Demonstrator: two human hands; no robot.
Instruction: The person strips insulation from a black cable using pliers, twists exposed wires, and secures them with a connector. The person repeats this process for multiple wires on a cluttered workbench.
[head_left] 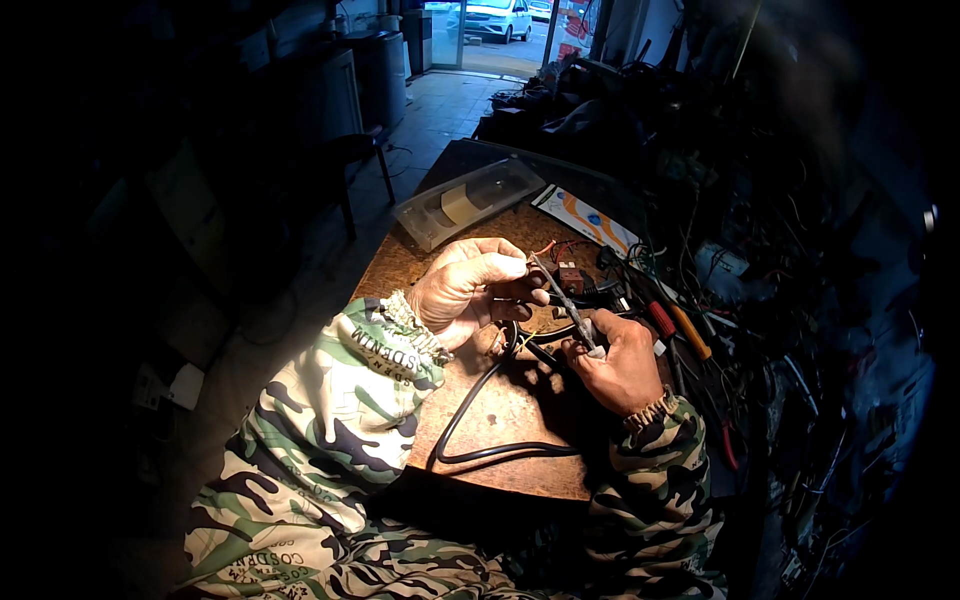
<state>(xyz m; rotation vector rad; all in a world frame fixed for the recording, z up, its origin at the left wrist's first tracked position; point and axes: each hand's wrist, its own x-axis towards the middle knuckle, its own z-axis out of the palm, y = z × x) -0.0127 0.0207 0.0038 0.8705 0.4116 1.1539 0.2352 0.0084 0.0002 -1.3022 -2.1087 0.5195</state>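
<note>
My left hand is closed, thumb and fingertips pinched on a thin reddish wire whose end sticks out beyond them. My right hand grips a slim grey metal tool; its narrow tip reaches up to the wire beside my left fingertips. Whether the tool is a blade or tweezers I cannot tell. Below the hands, a black cable curves over the wooden tabletop. A small red block with thin wires lies just behind the tool.
A clear plastic tray and a white box with orange and blue print lie at the table's far end. Red-handled and orange-handled tools lie to the right, among tangled cables. A dark stool stands at the left.
</note>
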